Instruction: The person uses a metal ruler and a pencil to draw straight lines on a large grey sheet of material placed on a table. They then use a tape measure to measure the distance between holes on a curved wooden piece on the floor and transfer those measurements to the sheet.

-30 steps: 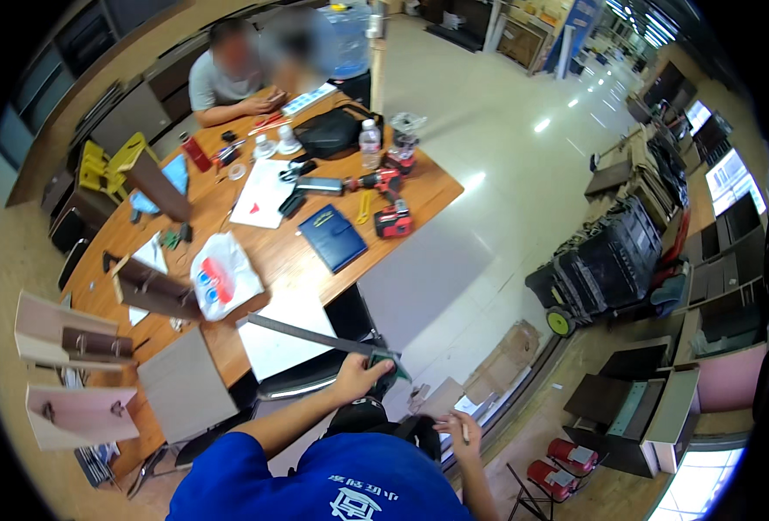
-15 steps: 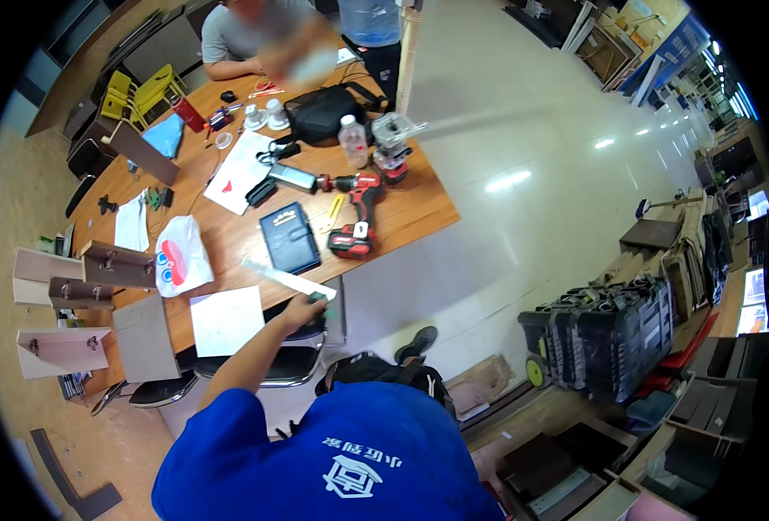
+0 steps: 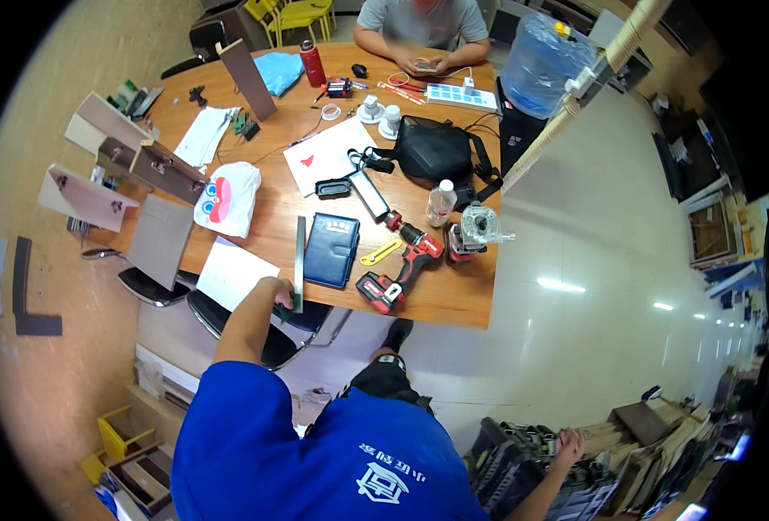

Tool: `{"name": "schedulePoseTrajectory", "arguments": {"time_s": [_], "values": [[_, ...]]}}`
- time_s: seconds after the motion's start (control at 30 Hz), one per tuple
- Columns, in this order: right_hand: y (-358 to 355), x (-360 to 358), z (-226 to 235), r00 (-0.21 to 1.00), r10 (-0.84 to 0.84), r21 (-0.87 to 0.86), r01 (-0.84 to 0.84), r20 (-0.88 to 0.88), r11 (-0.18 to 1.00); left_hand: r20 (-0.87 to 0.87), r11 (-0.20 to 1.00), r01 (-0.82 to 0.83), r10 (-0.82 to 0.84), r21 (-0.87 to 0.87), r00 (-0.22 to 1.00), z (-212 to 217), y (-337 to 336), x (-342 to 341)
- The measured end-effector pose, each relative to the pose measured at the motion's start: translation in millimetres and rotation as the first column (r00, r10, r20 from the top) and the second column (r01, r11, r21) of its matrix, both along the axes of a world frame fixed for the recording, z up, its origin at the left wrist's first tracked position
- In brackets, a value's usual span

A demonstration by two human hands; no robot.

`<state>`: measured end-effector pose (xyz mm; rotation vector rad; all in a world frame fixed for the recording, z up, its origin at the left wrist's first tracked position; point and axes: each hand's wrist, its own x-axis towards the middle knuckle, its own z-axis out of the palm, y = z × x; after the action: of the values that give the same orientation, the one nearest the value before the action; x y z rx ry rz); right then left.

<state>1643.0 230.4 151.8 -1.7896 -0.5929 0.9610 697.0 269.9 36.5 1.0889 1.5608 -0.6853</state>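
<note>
At the near edge of the wooden table, my left hand [image 3: 281, 293] is closed on the dark end of a try square [image 3: 299, 265]. Its steel blade lies along the tabletop, just left of a dark blue notebook [image 3: 331, 250]. A sheet of white paper [image 3: 236, 274] lies to the left of this hand. My right hand [image 3: 568, 445] is out to the lower right, away from the table and over stacked dark cases. Its fingers look loosely bent and slightly apart, with nothing visible in them. Right of the notebook are a yellow utility knife [image 3: 381, 253] and a red cordless drill [image 3: 408, 266].
Beyond the notebook lie a black bag [image 3: 434, 152], a plastic bottle [image 3: 441, 203] and a trim router [image 3: 471, 233]. A white plastic bag [image 3: 229, 200] and brown panels [image 3: 161, 239] stand at left. A person [image 3: 423, 35] sits opposite, holding a phone. Chairs [image 3: 285, 343] stand under the near edge.
The try square has gone from slanting over the table's edge to lying beside the notebook, my left hand still on it. My right hand has come into view. The whole view has turned.
</note>
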Motion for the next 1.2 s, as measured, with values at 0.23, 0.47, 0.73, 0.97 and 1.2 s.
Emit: {"name": "schedulePoseTrajectory", "arguments": {"time_s": [0.23, 0.47, 0.73, 0.97, 1.2], "values": [[97.3, -183.6, 5.0, 0.822, 0.569, 0.012, -0.569, -0.024, 0.822, 0.023, 0.940, 0.123, -0.138, 0.318, 0.990, 5.3, 36.4, 6.6], [187.4, -246.7, 40.9, 0.757, 0.646, 0.267, -0.605, -0.099, 0.750, 0.119, 0.692, -0.262, 0.247, 0.673, 0.961, 212.2, 124.3, 61.7], [293.1, -194.0, 136.0, 0.534, 0.769, 0.598, -0.505, -0.351, 0.623, 0.211, 0.700, -0.068, -0.120, 0.711, 0.970, 433.0, 292.4, 287.4], [345.4, -90.2, 147.7, 0.483, 0.863, 0.654, -0.608, -0.145, 0.450, 0.362, 0.776, 0.220, -0.499, 0.591, 0.788, 393.3, 369.1, 567.9], [422.2, 70.5, 143.1, 0.637, 0.747, 0.606, -0.522, -0.190, 0.599, 0.607, 0.767, 0.152, -0.598, 0.624, 0.523, 345.4, 448.4, 836.5]]}}
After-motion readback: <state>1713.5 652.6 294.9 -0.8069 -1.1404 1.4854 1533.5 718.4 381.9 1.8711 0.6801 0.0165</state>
